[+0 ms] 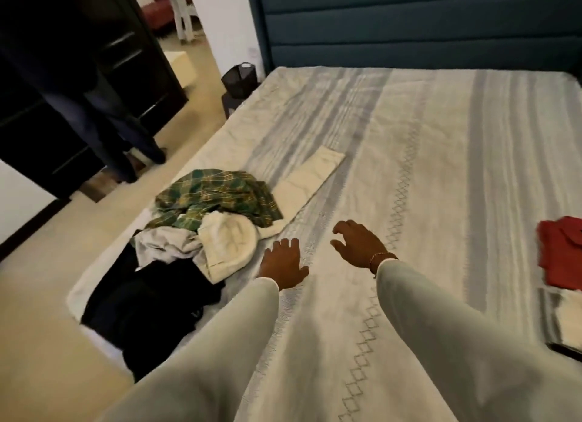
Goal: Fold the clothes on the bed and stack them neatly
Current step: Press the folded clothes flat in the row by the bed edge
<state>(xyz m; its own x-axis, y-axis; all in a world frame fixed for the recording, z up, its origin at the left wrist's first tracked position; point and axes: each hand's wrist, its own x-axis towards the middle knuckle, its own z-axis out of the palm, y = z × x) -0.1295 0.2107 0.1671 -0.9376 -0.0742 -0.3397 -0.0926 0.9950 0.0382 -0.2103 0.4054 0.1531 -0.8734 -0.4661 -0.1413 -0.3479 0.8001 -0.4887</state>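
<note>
Item 1, my left hand (283, 262): fingers loosely spread, palm down, holding nothing, low over the bed (425, 144); whether it touches the cover I cannot tell.

Item 2, my right hand (357, 243): fingers curved and apart, empty, hovering beside the left.

Item 3, unfolded pile, just left of my left hand: a cream garment (228, 243) nearest my fingertips, a grey one (163, 245) beyond it, a green plaid shirt (214, 198) on top further out, dark clothes (148, 299) at the bed's edge.

Item 4, a cream trouser leg (310, 176), ahead of my left hand, lying flat and running under the plaid.

Item 5, a red garment (560, 251), far right of my right hand, apparently already folded; something pale (567, 314) lies just nearer me, unclear.

Step in hand, as I judge it: fetching the next piece. To do it well, I should take the cream garment by one edge with my left hand, lift it clear so it drags nothing else, then lay it on the bare cover under my right hand and smooth it before the first fold. Dark items sit near the edge; pulling carelessly could tip them to the floor.
</note>
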